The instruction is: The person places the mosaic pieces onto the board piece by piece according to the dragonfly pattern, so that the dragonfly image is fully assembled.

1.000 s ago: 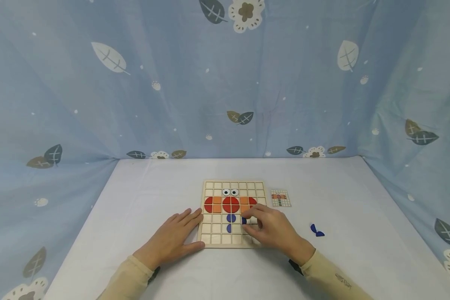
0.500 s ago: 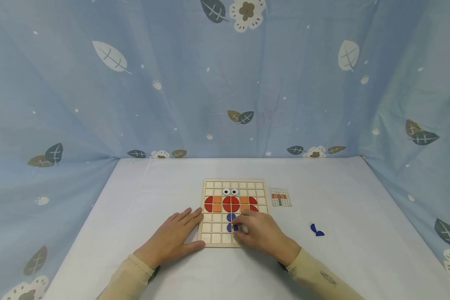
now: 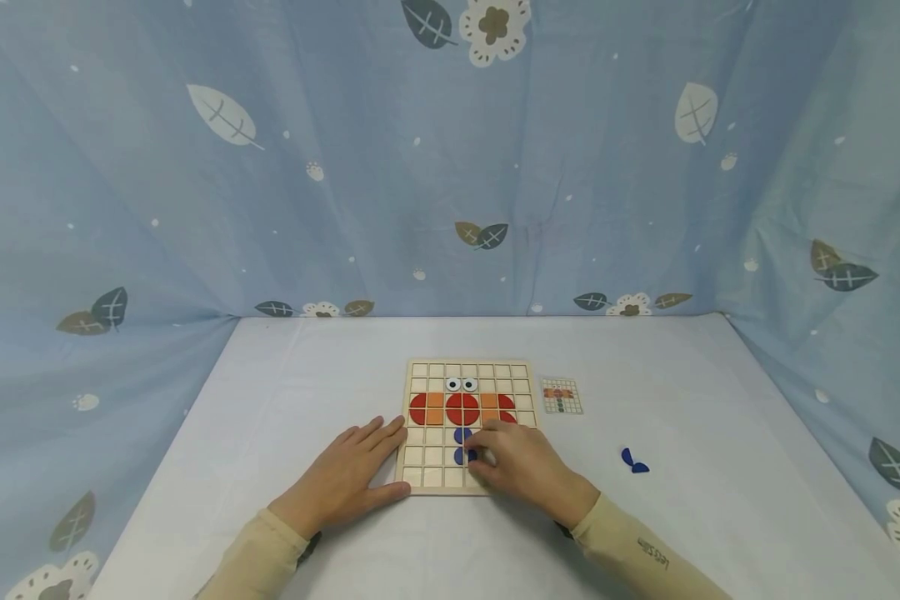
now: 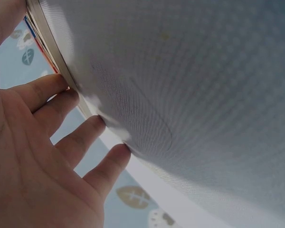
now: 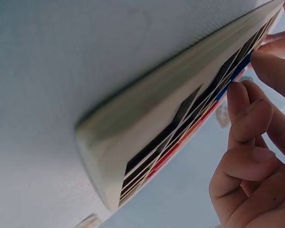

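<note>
A wooden grid board (image 3: 414, 477) lies on the white table, with red, orange, blue and eye pieces set in its cells. The left hand (image 3: 342, 475) rests on the table with straight fingers, its fingertips and thumb touching the board's left edge; the left wrist view shows those fingertips (image 4: 113, 154) along the surface. Over the board's lower middle, the right hand (image 3: 532, 467) pinches a blue quarter-circle piece (image 3: 472, 456) between thumb and index finger, at a cell beside another blue piece (image 3: 459, 457). The right wrist view shows blue (image 5: 241, 66) between these fingers.
A small pattern card (image 3: 562, 396) lies right of the board, showing a similar figure on a grid. Two loose blue pieces (image 3: 635, 462) lie on the table farther right. A blue patterned curtain (image 3: 390, 167) surrounds the table's back and sides.
The right hand has moved left and slightly down over the board, bringing the blue quarter-circle piece beside the lower blue piece. In the last half second it has barely moved. The left hand stays put.
</note>
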A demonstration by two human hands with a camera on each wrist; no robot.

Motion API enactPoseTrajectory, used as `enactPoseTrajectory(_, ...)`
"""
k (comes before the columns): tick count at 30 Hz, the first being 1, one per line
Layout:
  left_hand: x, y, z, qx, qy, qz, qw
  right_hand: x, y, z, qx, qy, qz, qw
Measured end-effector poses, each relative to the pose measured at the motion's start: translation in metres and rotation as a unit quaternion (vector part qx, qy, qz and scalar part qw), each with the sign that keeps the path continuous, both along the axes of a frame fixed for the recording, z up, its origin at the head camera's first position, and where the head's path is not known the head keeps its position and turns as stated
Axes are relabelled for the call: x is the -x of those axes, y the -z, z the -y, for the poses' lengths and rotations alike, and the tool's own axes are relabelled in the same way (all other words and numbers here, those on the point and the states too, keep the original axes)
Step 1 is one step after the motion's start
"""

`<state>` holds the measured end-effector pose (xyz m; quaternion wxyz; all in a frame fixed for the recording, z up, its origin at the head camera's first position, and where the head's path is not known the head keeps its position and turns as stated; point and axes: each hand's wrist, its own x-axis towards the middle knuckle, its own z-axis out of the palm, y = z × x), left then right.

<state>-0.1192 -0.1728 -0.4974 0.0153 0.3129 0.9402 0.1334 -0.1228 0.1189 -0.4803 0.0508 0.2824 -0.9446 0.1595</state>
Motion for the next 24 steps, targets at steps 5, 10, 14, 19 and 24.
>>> enactPoseTrajectory(5,0.0003,-0.0007,-0.0006,0.001,-0.002,0.007,1.0,0.001,0.0012,-0.0009,0.009,-0.002,0.004,1.0)
enactPoseTrajectory(10,0.0004,-0.0014,-0.0009,0.003,-0.004,0.014,0.9999,0.0018,0.002,0.0002,0.009,-0.003,0.003,0.9999)
enactPoseTrajectory(14,0.0004,-0.0015,-0.0005,0.004,-0.005,0.013,0.9999,0.002,0.0003,0.0024,0.008,-0.006,0.005,0.9999)
enactPoseTrajectory(19,0.0004,-0.0012,-0.0001,0.004,-0.003,0.005,1.0,0.0025,-0.0014,0.0047,0.005,-0.016,-0.001,0.9999)
enactPoseTrajectory(24,0.0003,-0.0013,-0.0002,0.003,-0.002,0.007,1.0,0.0029,-0.0013,0.0063,0.002,-0.013,0.005,0.9999)
